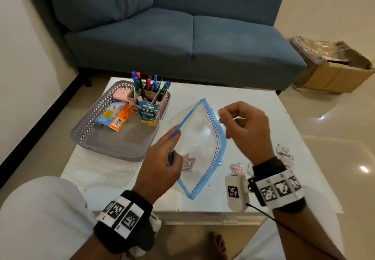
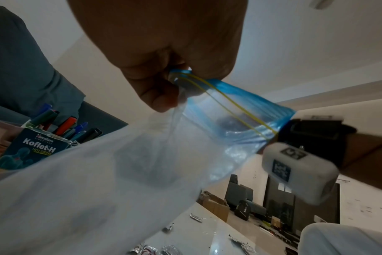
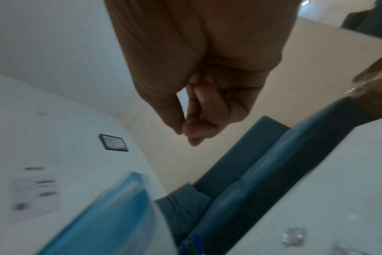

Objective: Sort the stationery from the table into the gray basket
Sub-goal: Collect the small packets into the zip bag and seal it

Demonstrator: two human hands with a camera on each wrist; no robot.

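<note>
A clear zip bag [image 1: 203, 136] with a blue rim is held open above the white table [image 1: 263, 107]. My left hand [image 1: 172, 140] grips its near rim; the left wrist view shows the fingers [image 2: 161, 89] curled round the blue strip [image 2: 240, 107]. A small crumpled wrapper [image 1: 187, 163] lies inside the bag. Just over the far rim hovers my right hand [image 1: 226, 120], fingers curled and holding nothing I can see; in the right wrist view the fingertips [image 3: 192, 132] are bunched together. The gray basket [image 1: 113, 150] at the left holds a pen holder [image 1: 146, 95] with markers and a Koflet-H box [image 1: 149, 114].
Several foil wrappers [image 1: 236, 167] lie on the table by my right wrist, more at the right edge [image 1: 284, 153]. A blue pack and an orange pack [image 1: 118, 118] lie in the basket. A blue sofa [image 1: 182, 40] stands behind the table, a cardboard box [image 1: 334, 71] on the floor right.
</note>
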